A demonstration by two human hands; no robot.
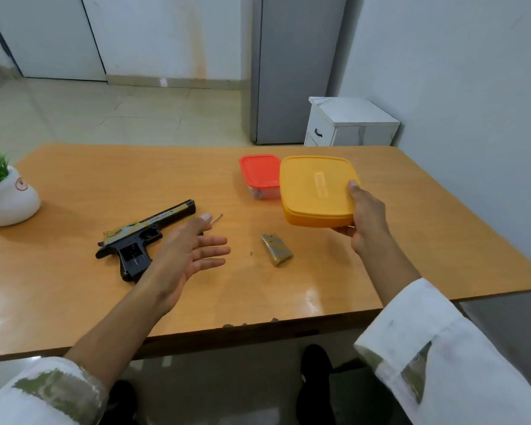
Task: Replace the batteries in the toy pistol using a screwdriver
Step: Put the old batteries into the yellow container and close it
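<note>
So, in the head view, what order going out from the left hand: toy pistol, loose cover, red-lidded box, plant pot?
1. Toy pistol, just left of the left hand.
2. Loose cover, to its right.
3. Red-lidded box, farther back, right.
4. Plant pot, far left edge.

On the desk, the toy pistol lies left of centre, with the left hand just right of it. The loose grip cover lies at centre. Right of centre, the right hand holds the larger box, overlapping the smaller box behind it. A potted plant sits at the left edge.
</note>
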